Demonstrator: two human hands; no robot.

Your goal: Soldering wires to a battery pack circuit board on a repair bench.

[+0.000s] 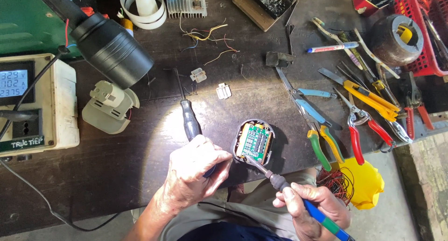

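Soldering iron tip on an open battery pack, near the bench's front edge.

The right hand (pixel 310 208) is wrapped tight round the blue-green handle of the iron (pixel 280 181), whose tip points to 10 o'clock and meets the lower edge of the pack (pixel 253 142), with its green circuit board showing. The pack lies at 10 o'clock from the right fingers (pixel 290 194), apart from them. The left hand (pixel 193 173), at 9 o'clock of the pack and just beside it, closes its fingers on a black-handled screwdriver (pixel 186 111), the shaft pointing to 12. Pliers (pixel 322 143) lie at 3 o'clock of the pack.
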